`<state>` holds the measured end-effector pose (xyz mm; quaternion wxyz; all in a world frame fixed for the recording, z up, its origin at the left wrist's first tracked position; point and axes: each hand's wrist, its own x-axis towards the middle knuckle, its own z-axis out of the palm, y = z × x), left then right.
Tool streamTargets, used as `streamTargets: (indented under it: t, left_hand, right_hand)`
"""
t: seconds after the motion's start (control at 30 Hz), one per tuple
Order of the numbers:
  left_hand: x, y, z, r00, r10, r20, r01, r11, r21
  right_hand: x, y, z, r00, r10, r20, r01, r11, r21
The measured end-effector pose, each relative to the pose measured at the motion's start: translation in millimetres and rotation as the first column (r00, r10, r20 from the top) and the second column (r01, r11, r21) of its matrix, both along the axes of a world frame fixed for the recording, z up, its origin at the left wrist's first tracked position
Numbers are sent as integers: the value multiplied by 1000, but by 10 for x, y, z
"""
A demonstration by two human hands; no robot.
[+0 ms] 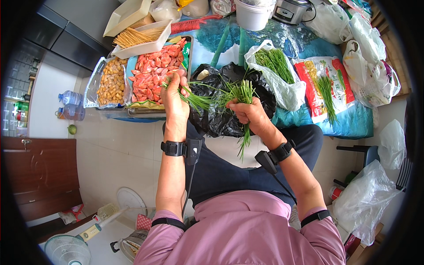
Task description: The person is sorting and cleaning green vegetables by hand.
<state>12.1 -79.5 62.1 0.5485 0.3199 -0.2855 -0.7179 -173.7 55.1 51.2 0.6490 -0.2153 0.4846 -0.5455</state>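
My left hand (176, 94) pinches a few long green stalks (199, 102), which look like garlic chives, their leaves trailing right. A thicker upright bunch of chives (244, 91) is in the fist of my right hand (250, 114). Its pale cut ends point up and the thin tips hang below the fist. Under both bunches lies a crumpled black plastic bag (215, 124) with loose green bits on it. More chives (275, 63) fill a white plastic bag (293, 99) to the right. Beyond it, a small bunch (326, 94) rests on a flat printed package (343, 78).
On the left, a metal tray (145, 112) bears pinkish-red food pieces (155, 64), below a white box of wooden skewers (142, 36). Beside it sits a bag of golden-brown pieces (111, 82). A white bucket (255, 15), an electric cooker (291, 11) and plastic bags (367, 63) line the table.
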Motion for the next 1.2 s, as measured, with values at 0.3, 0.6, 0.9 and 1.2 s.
streamTargets:
  t: [0.3, 0.6, 0.9, 1.2]
  left_hand:
    - [-3, 28, 7, 1000, -26, 14, 27, 998, -62]
    - [21, -49, -101, 994, 75, 84, -64, 990, -124]
    - [0, -7, -42, 983, -108, -146, 97, 992, -81]
    - [25, -12, -12, 961, -180, -212, 167, 983, -78]
  right_hand:
    - [-6, 0, 28, 999, -42, -7, 43, 999, 26]
    - [-113, 15, -36, 992, -125, 31, 124, 991, 42]
    - [-87, -3, 26, 991, -137, 5, 136, 990, 29]
    - [-14, 5, 64, 996, -88, 32, 87, 996, 30]
